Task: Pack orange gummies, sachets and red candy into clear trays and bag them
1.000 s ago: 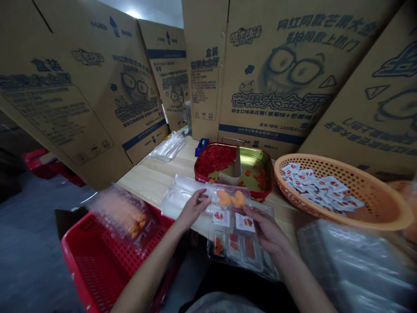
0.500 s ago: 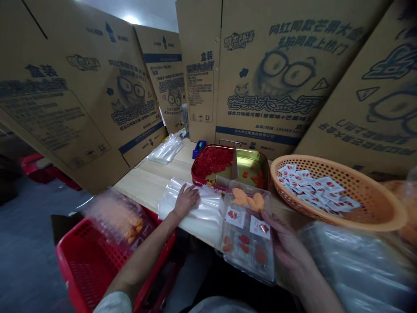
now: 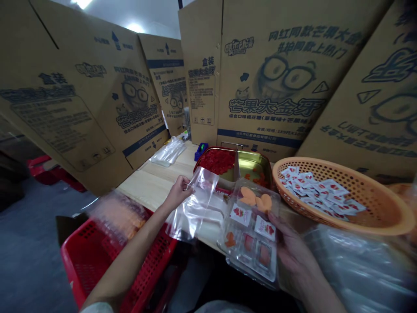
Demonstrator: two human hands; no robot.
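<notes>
My left hand pinches the top corner of a clear plastic bag and holds it lifted above the stack of bags on the wooden table. My right hand grips the right side of a clear plastic tray. The tray carries two orange candies, two small white sachets and several red candies in its cells. Bag and tray hang side by side over the table's front edge.
A red and gold tin with red candies stands behind the tray. To its right sits an orange basket of white sachets. A red crate with packed trays is at lower left. Tall cardboard boxes wall the table.
My left hand went from the tray to the bag stack, then lifted one bag by its corner. My right hand shifted the tray slightly right and tilted it.
</notes>
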